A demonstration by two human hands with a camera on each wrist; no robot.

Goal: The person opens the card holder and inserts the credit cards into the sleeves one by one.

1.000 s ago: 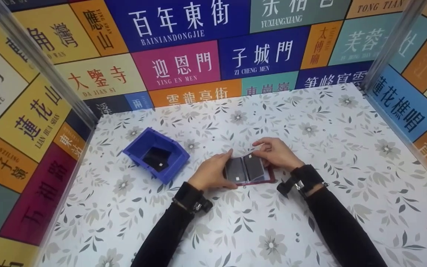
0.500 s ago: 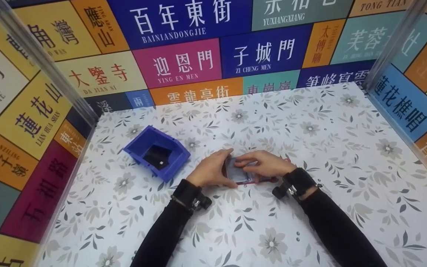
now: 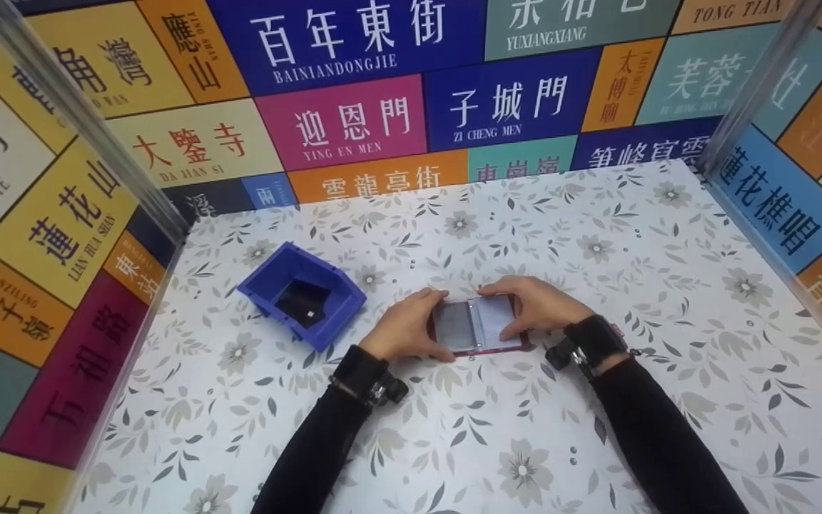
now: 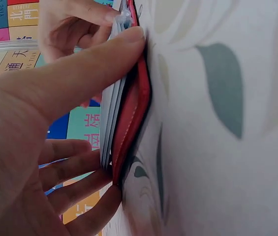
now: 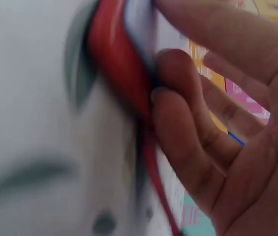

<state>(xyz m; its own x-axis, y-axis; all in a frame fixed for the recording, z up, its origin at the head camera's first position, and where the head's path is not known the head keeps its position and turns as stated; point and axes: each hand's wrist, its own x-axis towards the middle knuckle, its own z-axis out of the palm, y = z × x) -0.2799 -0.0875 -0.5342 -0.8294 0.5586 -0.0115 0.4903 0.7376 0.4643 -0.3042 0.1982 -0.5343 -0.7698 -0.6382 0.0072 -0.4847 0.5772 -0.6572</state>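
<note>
A small red card holder (image 3: 457, 326) lies spread open on the table, with clear plastic sleeves inside. Its left page looks grey and its right page pale. My left hand (image 3: 404, 328) grips the left side, thumb at the near edge and fingers at the far edge. In the left wrist view that thumb presses across the sleeve edges above the red cover (image 4: 138, 98). On the right side, my right hand (image 3: 543, 307) holds the page edge and cover between thumb and fingers. In the right wrist view, curled fingertips touch the blurred red cover (image 5: 121, 54).
A blue plastic bin (image 3: 343, 289) stands left of the hands, with a black flat item (image 3: 297, 301) bearing a small white square inside. The floral-patterned tabletop (image 3: 525, 428) ends at panels of coloured signs (image 3: 340, 125) behind and at both sides.
My right hand swept left over the holder, then returned to its right edge. Dark pages with white squares have given way to a grey left page and pale right page. My left hand stayed put.
</note>
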